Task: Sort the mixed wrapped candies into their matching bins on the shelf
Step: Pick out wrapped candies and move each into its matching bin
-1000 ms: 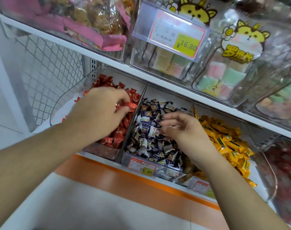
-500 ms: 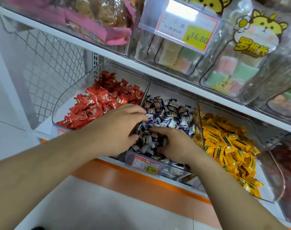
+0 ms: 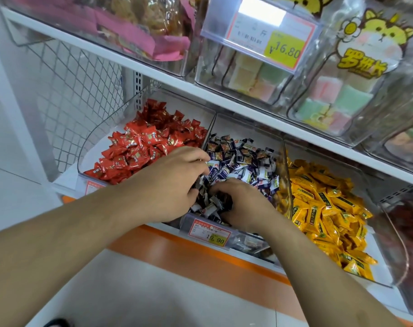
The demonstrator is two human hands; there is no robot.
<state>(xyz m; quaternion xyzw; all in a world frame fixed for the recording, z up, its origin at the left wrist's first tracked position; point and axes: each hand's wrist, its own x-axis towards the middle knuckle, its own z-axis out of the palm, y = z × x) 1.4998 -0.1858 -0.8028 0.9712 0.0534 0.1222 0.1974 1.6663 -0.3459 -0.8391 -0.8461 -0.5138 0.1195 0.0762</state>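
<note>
— A shop aisle, white shelf with an orange strip along its foot, and three clear bins side by side: red candies on the left, dark blue-and-white candies in the middle bin, yellow candies on the right.

— And the hands?

— Both are down in the middle heap. The left hand has its fingers curled into the wrappers; the right hand is bent over the near end, fingertips buried. Whether either one actually grasps a piece, I cannot tell — the pile hides the fingertips.

— So which step is this?

— Rummaging for strays, I'd say. No red or yellow wrapper shows among the blue ones from here.

— Next move?

— Likely parting the top layer, pinching out any odd wrapper, then carrying it sideways over the divider into its own bin — without dragging blue ones along.
</note>
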